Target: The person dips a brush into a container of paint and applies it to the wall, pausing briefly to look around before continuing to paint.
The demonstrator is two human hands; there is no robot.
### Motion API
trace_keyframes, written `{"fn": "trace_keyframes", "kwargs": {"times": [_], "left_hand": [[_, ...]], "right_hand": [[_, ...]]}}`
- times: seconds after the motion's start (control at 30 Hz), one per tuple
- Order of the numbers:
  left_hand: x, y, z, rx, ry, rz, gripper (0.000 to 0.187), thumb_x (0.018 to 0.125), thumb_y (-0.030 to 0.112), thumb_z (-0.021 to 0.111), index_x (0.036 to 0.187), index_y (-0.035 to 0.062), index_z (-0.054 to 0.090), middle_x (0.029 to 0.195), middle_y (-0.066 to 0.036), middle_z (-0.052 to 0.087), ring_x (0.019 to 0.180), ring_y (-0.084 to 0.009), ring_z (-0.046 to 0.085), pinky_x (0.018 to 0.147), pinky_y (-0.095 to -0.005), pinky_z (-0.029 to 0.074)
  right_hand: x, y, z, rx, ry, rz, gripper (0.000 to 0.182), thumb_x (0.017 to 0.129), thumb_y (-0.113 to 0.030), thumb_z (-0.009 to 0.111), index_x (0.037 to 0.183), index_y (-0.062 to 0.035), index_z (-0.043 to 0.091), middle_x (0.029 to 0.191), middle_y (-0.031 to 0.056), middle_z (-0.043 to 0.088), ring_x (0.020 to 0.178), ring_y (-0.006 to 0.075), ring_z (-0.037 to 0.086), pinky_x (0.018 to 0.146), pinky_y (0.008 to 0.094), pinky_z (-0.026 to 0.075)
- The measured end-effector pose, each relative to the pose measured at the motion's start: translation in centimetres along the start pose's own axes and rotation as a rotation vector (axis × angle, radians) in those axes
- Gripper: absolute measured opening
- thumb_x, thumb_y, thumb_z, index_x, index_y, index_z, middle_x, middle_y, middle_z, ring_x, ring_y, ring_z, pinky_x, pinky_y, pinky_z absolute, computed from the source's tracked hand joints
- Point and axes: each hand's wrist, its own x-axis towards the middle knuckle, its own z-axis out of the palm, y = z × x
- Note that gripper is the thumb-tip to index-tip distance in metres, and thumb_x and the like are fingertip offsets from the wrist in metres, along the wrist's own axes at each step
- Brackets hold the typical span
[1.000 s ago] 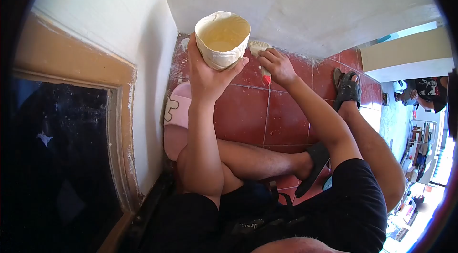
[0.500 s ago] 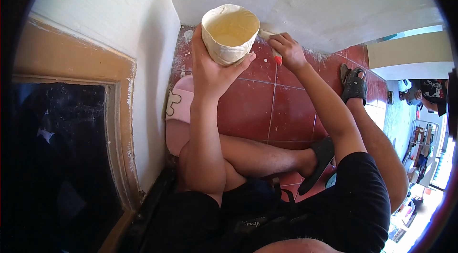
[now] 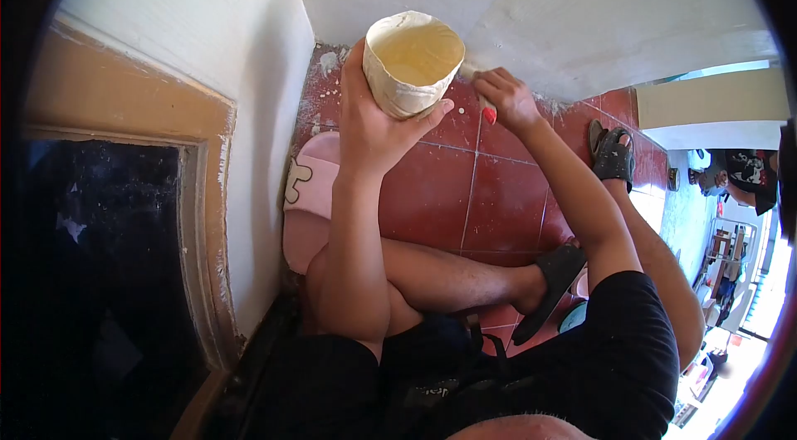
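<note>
A cream-coloured, paint-crusted cup (image 3: 411, 95) is held up by my left hand (image 3: 374, 129), with the fingers wrapped round its side and base. Pale yellowish liquid shows inside it. To the right of the cup, my right hand (image 3: 508, 100) is closed round a brush (image 3: 489, 114) with a red handle end. The brush's pale head lies near the bottom of the white wall (image 3: 531, 17), partly hidden behind the cup and fingers.
Red floor tiles (image 3: 427, 191) carry white spots. A pink stool (image 3: 309, 224) is beside my left arm. A wooden window frame (image 3: 212, 120) is at left. My sandalled feet rest on the floor. Another person's dark clothing (image 3: 747, 174) shows at far right.
The cup and my left hand have shifted slightly right in view. My right hand has moved a little right and down, with the brush still in it.
</note>
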Motion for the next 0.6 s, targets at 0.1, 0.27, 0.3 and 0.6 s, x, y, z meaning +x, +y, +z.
{"fn": "trace_keyframes", "kwargs": {"times": [0.1, 0.27, 0.3, 0.6], "left_hand": [[0.0, 0.2, 0.1, -0.02, -0.002, 0.01, 0.103, 0.061, 0.033, 0.093, 0.139, -0.0008, 0.034, 0.128, -0.019, 0.05, 0.118, -0.0323, 0.054, 0.096, -0.0433, 0.048], [-0.3, 0.1, 0.1, 0.034, -0.044, -0.027, 0.105, 0.061, 0.033, 0.093, 0.14, -0.0007, 0.033, 0.128, -0.019, 0.051, 0.119, -0.0318, 0.054, 0.096, -0.0428, 0.048], [-0.3, 0.2, 0.1, 0.029, -0.041, -0.017, 0.105, 0.061, 0.033, 0.093, 0.14, -0.0007, 0.033, 0.128, -0.019, 0.051, 0.119, -0.0318, 0.054, 0.096, -0.0428, 0.048], [-0.4, 1.2, 0.3, -0.085, -0.046, -0.113, 0.102, 0.062, 0.031, 0.093, 0.14, -0.0006, 0.034, 0.128, -0.018, 0.052, 0.12, -0.0312, 0.054, 0.098, -0.0429, 0.048]], "right_hand": [[0.1, 0.1, 0.6, -0.025, -0.057, -0.056, 0.023, 0.073, -0.008, 0.068, 0.095, -0.011, 0.063, 0.098, 0.0013, 0.066, 0.089, 0.0227, 0.064, 0.07, 0.0332, 0.057], [2.5, 1.1, -3.2, -0.041, -0.109, -0.019, 0.024, 0.073, -0.006, 0.067, 0.097, -0.01, 0.065, 0.1, 0.003, 0.067, 0.09, 0.0241, 0.064, 0.074, 0.0349, 0.057], [3.0, 0.7, -5.1, -0.043, -0.009, -0.032, 0.022, 0.074, -0.005, 0.066, 0.096, -0.0088, 0.065, 0.101, 0.0041, 0.067, 0.09, 0.0243, 0.065, 0.074, 0.0349, 0.056], [9.4, -2.8, -21.8, -0.294, 0.63, -0.17, 0.019, 0.071, 0.002, 0.075, 0.088, -0.0019, 0.069, 0.095, 0.011, 0.07, 0.087, 0.0259, 0.066, 0.074, 0.0336, 0.054]]}}
